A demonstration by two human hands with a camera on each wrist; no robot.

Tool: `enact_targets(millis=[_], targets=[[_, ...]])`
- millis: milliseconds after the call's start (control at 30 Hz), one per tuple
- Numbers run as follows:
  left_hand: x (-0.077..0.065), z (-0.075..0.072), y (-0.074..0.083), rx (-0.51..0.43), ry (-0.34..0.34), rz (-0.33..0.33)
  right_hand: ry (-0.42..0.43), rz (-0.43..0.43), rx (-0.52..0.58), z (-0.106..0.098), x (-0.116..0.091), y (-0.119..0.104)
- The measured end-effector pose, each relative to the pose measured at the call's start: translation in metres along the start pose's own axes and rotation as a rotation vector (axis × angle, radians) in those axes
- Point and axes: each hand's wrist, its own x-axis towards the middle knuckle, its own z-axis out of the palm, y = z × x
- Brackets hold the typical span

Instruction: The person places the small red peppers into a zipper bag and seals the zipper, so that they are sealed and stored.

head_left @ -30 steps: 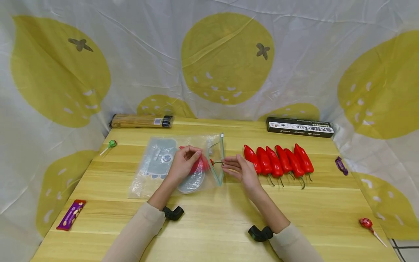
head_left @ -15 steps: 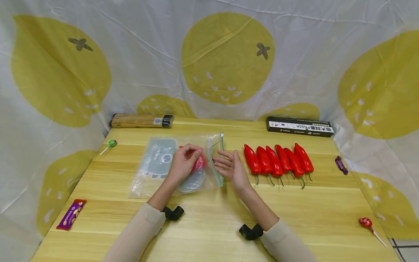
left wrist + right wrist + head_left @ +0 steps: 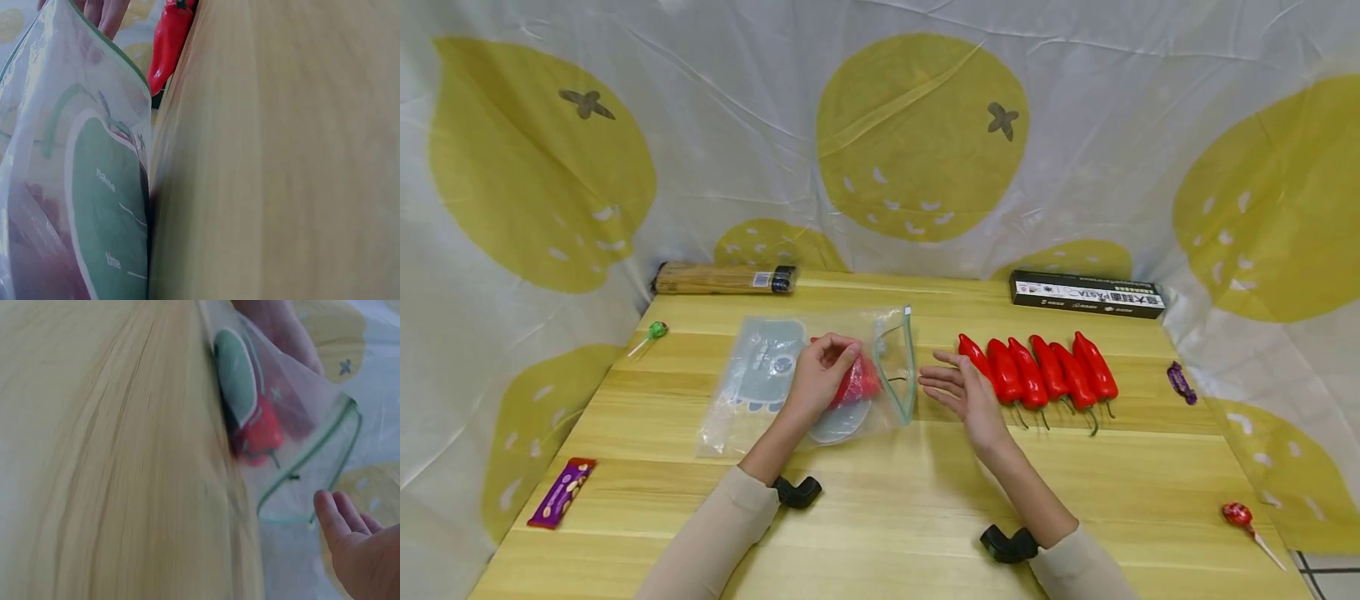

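A clear bag (image 3: 767,367) lies mid-desk, red pepper (image 3: 861,379) showing through its film and a thin stem reaching toward the gaping, green-edged mouth; how many peppers are inside cannot be told. The left hand (image 3: 818,375) keeps its grip on the bag's upper film, thumb and finger pinched above the red. Just off the mouth, the right hand (image 3: 972,400) holds nothing, its grip loose and its fingers extended toward the bag. Beside that hand, six red peppers (image 3: 1030,375) lie in a slanted row, stems toward the person, the nearest one partly hidden by the hand. Behind the row sits a black box (image 3: 1086,293); behind the bag, a pack of sticks (image 3: 722,277). A green lollipop (image 3: 657,330) and a purple bar (image 3: 561,493) lie along the left side of the wooden desk (image 3: 880,517), a purple candy (image 3: 1182,383) and a red lollipop (image 3: 1237,514) along the right. A white cloth (image 3: 745,108) printed with yellow fruit hangs behind.
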Motion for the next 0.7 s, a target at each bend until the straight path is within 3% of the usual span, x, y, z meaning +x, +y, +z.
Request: enact_targets(millis=[100,267,400,533,700], targets=[[0.001,0.000,-0.001,-0.026,-0.006,-0.016,0.073,-0.009,-0.132,-0.018,-0.011,-0.003],[0.002,-0.002,0.001,-0.057,-0.023,-0.054,0.208,0.035,-0.474,-0.048,-0.031,-0.003],[-0.002,-0.004,0.014,-0.074,-0.035,-0.070,0.266,0.077,-0.709,-0.064,-0.041,0.002],[-0.008,-0.004,0.030,-0.060,-0.042,-0.067,0.274,0.118,-0.839,-0.073,-0.044,0.009],[-0.009,-0.004,0.034,-0.066,-0.048,-0.066,0.282,0.171,-0.867,-0.077,-0.041,0.016]])
